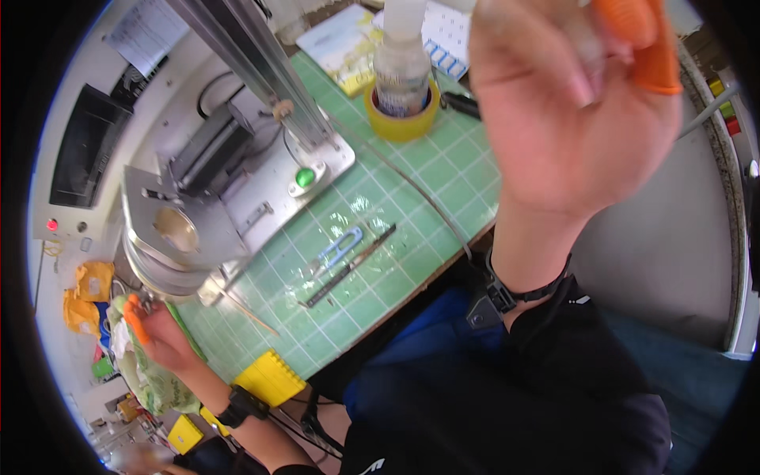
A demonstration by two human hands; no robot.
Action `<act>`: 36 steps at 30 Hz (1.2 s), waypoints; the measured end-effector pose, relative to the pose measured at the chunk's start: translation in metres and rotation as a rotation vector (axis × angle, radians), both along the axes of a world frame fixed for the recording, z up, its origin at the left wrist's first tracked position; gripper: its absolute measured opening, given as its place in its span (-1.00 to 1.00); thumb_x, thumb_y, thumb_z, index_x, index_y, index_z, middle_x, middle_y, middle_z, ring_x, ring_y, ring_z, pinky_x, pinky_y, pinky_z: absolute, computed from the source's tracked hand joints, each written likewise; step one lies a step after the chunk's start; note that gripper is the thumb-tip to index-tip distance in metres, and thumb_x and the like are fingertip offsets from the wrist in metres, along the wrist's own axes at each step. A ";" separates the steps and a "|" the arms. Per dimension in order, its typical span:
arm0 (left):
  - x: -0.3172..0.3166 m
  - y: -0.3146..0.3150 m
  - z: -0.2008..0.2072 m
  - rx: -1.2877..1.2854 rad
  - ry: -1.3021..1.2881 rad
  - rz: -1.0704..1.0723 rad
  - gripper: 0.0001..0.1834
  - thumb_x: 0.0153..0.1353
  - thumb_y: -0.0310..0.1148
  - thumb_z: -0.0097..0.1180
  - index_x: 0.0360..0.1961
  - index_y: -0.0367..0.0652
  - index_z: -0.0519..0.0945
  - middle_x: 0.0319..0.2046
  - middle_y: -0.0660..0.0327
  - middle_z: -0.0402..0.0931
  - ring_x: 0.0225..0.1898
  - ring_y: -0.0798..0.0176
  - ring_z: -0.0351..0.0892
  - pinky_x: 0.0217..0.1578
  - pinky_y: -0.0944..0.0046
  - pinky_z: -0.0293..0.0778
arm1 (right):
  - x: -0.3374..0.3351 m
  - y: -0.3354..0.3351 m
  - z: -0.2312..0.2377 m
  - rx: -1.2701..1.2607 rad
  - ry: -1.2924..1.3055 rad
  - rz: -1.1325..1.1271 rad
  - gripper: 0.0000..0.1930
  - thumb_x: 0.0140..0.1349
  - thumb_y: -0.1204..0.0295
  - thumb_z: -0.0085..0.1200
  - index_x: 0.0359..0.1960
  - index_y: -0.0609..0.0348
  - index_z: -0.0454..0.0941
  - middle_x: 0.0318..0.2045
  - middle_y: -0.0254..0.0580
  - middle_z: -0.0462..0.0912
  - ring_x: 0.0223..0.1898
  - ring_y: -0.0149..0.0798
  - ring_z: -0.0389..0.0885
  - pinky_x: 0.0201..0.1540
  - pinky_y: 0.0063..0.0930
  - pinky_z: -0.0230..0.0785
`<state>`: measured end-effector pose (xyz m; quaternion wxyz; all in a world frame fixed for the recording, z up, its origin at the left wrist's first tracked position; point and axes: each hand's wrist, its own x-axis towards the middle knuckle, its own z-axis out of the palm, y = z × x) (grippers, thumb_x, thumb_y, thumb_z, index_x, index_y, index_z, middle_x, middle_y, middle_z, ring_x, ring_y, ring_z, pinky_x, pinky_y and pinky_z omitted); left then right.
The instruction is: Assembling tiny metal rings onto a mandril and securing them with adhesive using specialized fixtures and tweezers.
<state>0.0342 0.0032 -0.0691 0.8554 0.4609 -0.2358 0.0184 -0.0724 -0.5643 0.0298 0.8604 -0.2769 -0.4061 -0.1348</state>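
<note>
My right hand (576, 131) is raised close to the camera at the upper right, palm showing. Orange finger cots cover some of its fingers, which curl in toward the thumb; the top edge cuts part of them off, and anything between them is hidden. At the lower left, my left hand (165, 339), also with an orange finger cot, has its fingers bent together beside the round base of a bench machine (170, 273). What it pinches there is too small to make out. A tweezers-like dark tool (348, 269) and a light blue-handled tool (342, 247) lie on the green gridded mat (317, 336).
A clear bottle (401, 75) stands inside a yellow tape roll (401, 119) at the back. The machine has a green button (305, 176) and metal column. A thin stick (249, 313), yellow block (271, 378) and green plastic bag (162, 388) are near my left arm. A cable crosses the mat.
</note>
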 end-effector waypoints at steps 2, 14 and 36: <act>-0.007 -0.022 0.005 -0.074 0.084 0.215 -0.61 0.57 -0.32 -0.11 0.29 -0.26 0.48 0.25 0.15 0.49 0.20 0.24 0.40 0.19 0.12 0.25 | -0.012 0.005 -0.018 0.028 0.058 -0.008 -0.55 0.54 0.00 -0.16 0.03 0.17 0.48 -0.27 -0.35 0.53 -0.52 -0.42 0.37 -0.33 -0.52 0.34; 0.008 0.008 0.009 -0.091 0.136 -0.084 -0.65 0.51 -0.35 -0.04 0.20 -0.28 0.55 0.26 0.07 0.44 0.25 0.09 0.37 0.37 0.01 0.15 | -0.052 0.039 -0.101 0.183 0.335 -0.023 -0.54 0.54 -0.01 -0.17 0.02 0.16 0.47 -0.27 -0.34 0.53 -0.52 -0.42 0.37 -0.32 -0.51 0.33; 0.006 0.007 0.004 -0.046 0.102 0.015 -0.64 0.52 -0.32 -0.03 0.20 -0.29 0.53 0.22 0.08 0.51 0.12 0.16 0.43 0.17 0.11 0.25 | -0.027 0.026 -0.078 0.037 0.339 -0.075 -0.53 0.54 -0.03 -0.18 0.01 0.16 0.47 -0.28 -0.32 0.53 -0.52 -0.42 0.37 -0.31 -0.50 0.33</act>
